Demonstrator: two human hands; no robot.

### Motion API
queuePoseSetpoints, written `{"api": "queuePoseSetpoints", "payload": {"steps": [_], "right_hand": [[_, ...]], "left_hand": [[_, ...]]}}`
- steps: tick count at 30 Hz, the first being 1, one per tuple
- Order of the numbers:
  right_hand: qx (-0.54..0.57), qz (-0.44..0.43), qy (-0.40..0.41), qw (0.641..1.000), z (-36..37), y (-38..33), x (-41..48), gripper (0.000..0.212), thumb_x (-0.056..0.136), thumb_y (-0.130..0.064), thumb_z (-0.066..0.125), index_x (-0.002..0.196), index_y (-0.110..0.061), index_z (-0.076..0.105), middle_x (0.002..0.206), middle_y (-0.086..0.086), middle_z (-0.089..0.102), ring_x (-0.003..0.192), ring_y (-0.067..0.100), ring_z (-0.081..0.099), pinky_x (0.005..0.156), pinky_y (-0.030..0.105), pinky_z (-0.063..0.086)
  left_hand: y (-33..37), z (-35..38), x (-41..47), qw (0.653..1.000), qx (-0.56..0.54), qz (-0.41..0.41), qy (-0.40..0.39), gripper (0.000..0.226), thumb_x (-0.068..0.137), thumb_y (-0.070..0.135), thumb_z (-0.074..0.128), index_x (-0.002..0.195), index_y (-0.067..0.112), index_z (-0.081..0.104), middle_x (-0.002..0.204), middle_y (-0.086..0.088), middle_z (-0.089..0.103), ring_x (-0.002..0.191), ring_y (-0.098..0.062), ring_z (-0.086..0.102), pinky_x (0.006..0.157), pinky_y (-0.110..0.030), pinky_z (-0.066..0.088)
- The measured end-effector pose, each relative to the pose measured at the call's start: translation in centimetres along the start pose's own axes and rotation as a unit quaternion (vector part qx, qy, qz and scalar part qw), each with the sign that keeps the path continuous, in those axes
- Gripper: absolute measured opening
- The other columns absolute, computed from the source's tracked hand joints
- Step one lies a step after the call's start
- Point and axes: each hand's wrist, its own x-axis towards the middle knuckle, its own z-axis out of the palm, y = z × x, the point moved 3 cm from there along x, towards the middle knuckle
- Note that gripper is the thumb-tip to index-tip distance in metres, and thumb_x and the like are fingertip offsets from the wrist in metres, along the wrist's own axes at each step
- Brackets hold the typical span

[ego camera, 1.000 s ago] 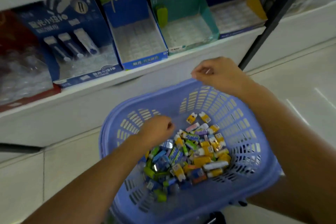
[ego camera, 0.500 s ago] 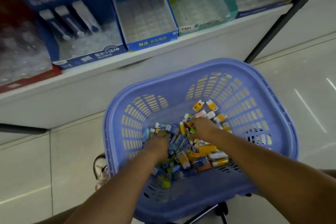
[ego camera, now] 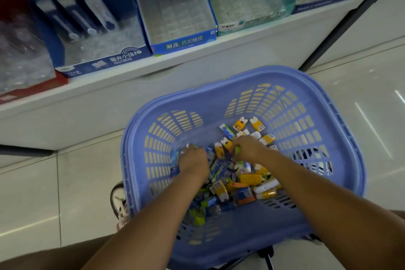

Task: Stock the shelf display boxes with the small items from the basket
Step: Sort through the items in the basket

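Both hands are down in the basket (ego camera: pixel 241 85), deep among the items (ego camera: pixel 243 186). Left hand (ego camera: pixel 194 161) curls round several blue ones; right hand (ego camera: pixel 249 149) pinches a green item (ego camera: pixel 237 149). Past the basket's far wall, the shelf (ego camera: pixel 197 68) carries the boxes (ego camera: pixel 182 44) side by side. A shoe (ego camera: pixel 119 200) shows at the basket's left.

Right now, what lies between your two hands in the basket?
Head view: small items, yellow and blue packets, fill the gap between the left hand and right hand, both gripping some.
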Motion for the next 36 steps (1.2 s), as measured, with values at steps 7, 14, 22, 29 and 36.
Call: {"api": "queuePoseSetpoints", "payload": {"steps": [7,14,22,29,36], "right_hand": [[0.407,-0.027,-0.071,0.910,-5.3,-0.4,-3.2,0.022,0.085,-0.017,0.068,0.107,-0.015,0.069,0.090,0.002,0.068,0.077,0.013,0.061,0.064,0.021,0.051],[0.469,-0.181,-0.090,0.860,-12.0,-3.0,-7.4,0.046,0.089,0.012,0.050,0.125,-0.017,0.056,0.124,0.014,0.061,0.106,0.018,0.064,0.082,0.023,0.056],[0.557,-0.226,0.038,0.799,-17.1,-6.8,-10.4,0.047,0.077,0.004,0.059,0.122,-0.009,0.058,0.096,0.008,0.071,0.084,0.013,0.069,0.076,0.019,0.057],[0.545,-0.256,0.234,0.763,-20.6,-11.3,-11.1,0.024,0.087,0.002,0.058,0.109,-0.006,0.064,0.099,0.011,0.068,0.088,0.016,0.070,0.079,0.023,0.057],[0.371,-0.277,0.425,0.778,-26.4,-18.3,-7.3,0.023,0.076,-0.003,0.074,0.083,-0.022,0.065,0.069,-0.015,0.065,0.060,-0.011,0.060,0.065,0.007,0.048]], "left_hand": [[4.8,-3.6,-1.3,0.807,-0.556,0.084,-0.177,0.026,0.094,0.024,0.058,0.113,0.007,0.055,0.087,-0.005,0.061,0.076,-0.020,0.064,0.077,-0.033,0.057],[3.8,-12.8,-2.2,0.841,-0.496,0.164,-0.140,0.023,0.094,0.019,0.055,0.097,-0.004,0.055,0.087,-0.018,0.068,0.066,-0.013,0.068,0.068,-0.023,0.057],[0.3,-21.3,-5.8,0.881,-0.389,0.265,-0.045,0.012,0.092,0.023,0.058,0.095,0.013,0.062,0.087,-0.003,0.070,0.063,-0.005,0.066,0.062,-0.016,0.055],[-5.7,-25.9,-8.3,0.895,-0.373,0.214,0.116,0.052,0.071,0.064,0.047,0.068,0.012,0.046,0.053,0.005,0.050,0.052,-0.014,0.052,0.066,-0.035,0.050],[-7.3,-27.1,-7.9,0.884,-0.088,0.270,0.371,0.037,0.093,0.047,0.042,0.097,0.014,0.059,0.091,-0.006,0.060,0.084,-0.022,0.057,0.070,-0.029,0.040]]}}
